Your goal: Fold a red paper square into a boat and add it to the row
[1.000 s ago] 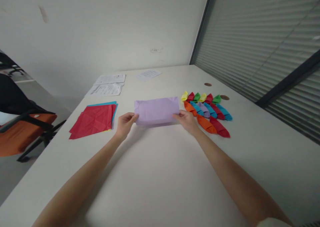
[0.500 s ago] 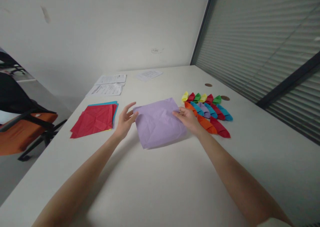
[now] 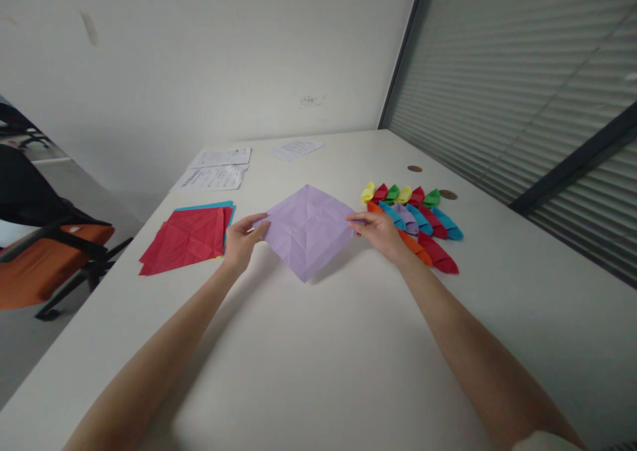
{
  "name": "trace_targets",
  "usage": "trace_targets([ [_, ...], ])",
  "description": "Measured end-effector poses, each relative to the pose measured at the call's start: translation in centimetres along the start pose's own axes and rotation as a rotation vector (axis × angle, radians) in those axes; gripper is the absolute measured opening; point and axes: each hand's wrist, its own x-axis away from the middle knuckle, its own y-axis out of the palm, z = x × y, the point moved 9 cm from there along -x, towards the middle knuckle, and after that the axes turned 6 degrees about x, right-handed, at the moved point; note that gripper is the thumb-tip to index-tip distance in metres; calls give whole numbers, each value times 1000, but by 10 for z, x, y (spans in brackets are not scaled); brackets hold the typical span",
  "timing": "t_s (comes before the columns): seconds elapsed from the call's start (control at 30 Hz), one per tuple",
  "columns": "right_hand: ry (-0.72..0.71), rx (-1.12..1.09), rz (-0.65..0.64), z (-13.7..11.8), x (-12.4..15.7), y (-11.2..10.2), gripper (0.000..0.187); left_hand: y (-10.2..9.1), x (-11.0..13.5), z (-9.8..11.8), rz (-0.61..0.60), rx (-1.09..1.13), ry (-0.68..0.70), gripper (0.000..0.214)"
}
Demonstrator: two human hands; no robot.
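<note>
A creased lilac paper square [image 3: 307,229] lies turned like a diamond on the white table [image 3: 318,345], one corner pointing toward me. My left hand [image 3: 241,239] pinches its left corner. My right hand [image 3: 381,232] pinches its right corner. Both hands hold the sheet slightly lifted off the table. To the right of my right hand lie several folded paper shapes [image 3: 415,219] in yellow, red, green, blue, purple and orange.
A stack of flat coloured sheets with red on top [image 3: 189,237] lies to the left. Printed white papers [image 3: 216,169] rest at the far side. An orange office chair [image 3: 40,252] stands beyond the left table edge. Window blinds [image 3: 522,86] run along the right.
The lilac paper was folded in half a second ago. It has been opened flat and rotated into a diamond. My left hand let go briefly and now grips the left corner.
</note>
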Motion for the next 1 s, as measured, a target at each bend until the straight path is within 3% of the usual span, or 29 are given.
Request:
trace_targets([
  [0.33,-26,44,139,2,-2,-23,35,7,0,15,-184,-194,105,47],
  [0.77,-24,20,121,9,-5,-23,39,-1,-7,21,-158,-205,126,48],
  [1.0,-130,87,160,-8,0,-28,31,-4,-9,29,-139,-212,151,34],
])
